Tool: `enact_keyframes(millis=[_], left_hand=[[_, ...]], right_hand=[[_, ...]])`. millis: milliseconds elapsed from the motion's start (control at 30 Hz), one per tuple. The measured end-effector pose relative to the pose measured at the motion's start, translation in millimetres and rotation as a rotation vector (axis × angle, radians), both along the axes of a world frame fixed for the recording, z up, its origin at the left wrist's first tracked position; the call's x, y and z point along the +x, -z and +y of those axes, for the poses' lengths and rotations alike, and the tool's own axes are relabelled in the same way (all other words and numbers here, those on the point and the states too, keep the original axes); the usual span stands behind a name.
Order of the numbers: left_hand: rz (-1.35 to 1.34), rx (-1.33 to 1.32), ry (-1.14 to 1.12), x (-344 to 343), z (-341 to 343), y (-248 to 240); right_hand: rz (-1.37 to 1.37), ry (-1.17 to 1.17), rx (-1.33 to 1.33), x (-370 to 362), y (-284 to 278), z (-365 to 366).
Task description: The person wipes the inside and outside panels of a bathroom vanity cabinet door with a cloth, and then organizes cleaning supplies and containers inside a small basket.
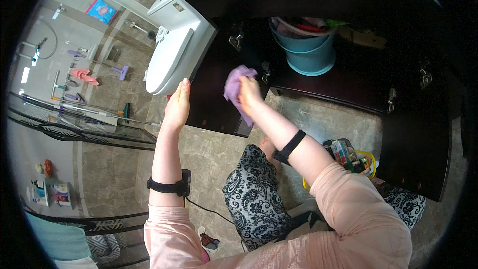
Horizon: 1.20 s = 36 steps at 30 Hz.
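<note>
1. The dark cabinet [326, 98] is standing open, and its left door [204, 102], which I am using as the landmark, is extending out from it.
2. The white toilet [172, 57] is standing just to the left of the left door; whether they are touching, I cannot tell. In my judgement, too strong a push could knock the door against it.
3. The blue bucket [309, 60] is standing to the right of the left door, inside the cabinet. It is looking quite full, so a bump from an elbow could tip it.
4. The yellow-rimmed basket [374, 164] is sitting on the floor [205, 164], to the lower right of the left door. A careless step could upset it.
5. The purple cloth [233, 85] is lying in front of the left door's face, seemingly against it.
6. The right hand [250, 92] is holding this cloth, its fingers clamping on the bunched fabric. A loose grip could let it slip.
7. The left hand [178, 107] is resting at the left door's outer edge, its fingers appearing close together; whether they are gripping, I cannot tell. Weak support could let the door swing.
8. A metal hinge [266, 71] is projecting at the left door's right side, near the cloth; a loose fold could catch there.
</note>
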State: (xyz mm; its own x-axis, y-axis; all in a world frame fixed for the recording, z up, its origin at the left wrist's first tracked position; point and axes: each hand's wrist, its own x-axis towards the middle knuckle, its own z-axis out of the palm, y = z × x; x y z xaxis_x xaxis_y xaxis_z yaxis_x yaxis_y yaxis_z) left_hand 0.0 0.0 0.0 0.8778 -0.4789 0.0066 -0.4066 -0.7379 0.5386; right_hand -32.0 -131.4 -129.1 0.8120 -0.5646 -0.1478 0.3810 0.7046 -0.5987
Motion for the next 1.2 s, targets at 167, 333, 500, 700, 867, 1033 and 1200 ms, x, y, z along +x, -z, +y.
enact_keyframes(millis=[167, 333, 500, 700, 867, 1033, 1200], left_hand=[[0.089, -0.111, 0.104, 13.5, 18.7, 4.9], [-0.078, 0.108, -0.008, -8.6, 2.4, -3.9], [-0.095, 0.153, 0.058, -17.7, -20.7, -7.1], [-0.136, 0.183, -0.017, -13.5, 4.2, -7.5], [-0.184, 0.175, 0.008, -12.4, 0.8, -8.3], [-0.134, 0.194, 0.044, -18.5, -5.9, -12.7], [-0.176, 0.193, 0.002, -18.1, 2.6, -13.6]], right_hand=[[-0.130, 0.149, -0.902, -21.2, -48.4, 70.7], [0.226, 0.184, -1.112, -13.0, 24.8, 63.4], [0.550, 0.126, -1.034, 3.8, 140.6, 8.7], [0.521, -0.563, -1.109, -25.9, 96.0, -21.7], [0.187, 0.101, -1.049, -21.6, 4.8, -9.0], [0.254, 0.499, -1.481, -17.0, -49.4, -19.6], [0.540, 0.258, -1.048, 6.1, 25.0, -63.7]])
